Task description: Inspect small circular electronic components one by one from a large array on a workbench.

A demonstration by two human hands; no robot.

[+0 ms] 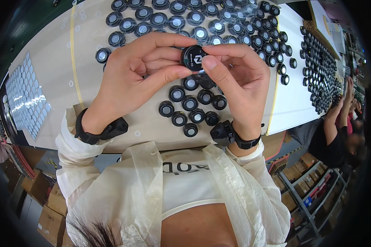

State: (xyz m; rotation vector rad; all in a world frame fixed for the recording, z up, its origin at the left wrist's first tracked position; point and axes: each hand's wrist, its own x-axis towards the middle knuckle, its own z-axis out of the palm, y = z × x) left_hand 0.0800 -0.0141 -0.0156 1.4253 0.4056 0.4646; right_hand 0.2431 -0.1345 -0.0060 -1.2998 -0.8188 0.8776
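A small round black cap-like piece (192,58) with a white printed mark on its face is held up above the table. My left hand (138,66) grips its left edge between thumb and fingers. The thumb and forefinger of my right hand (245,76) pinch its right side. Just below my hands, several short black round pieces with pale grey centres (189,103) stand in a loose cluster. Many more such pieces (158,19) crowd the table beyond my hands; my fingers and wrists hide some of them.
The long beige table (90,24) carries yellow tape lines. A sheet of round pale stickers (27,96) lies at the left. More black pieces (317,74) fill the right end, where another person's arm (334,111) reaches in. Cardboard boxes (51,224) sit below the table.
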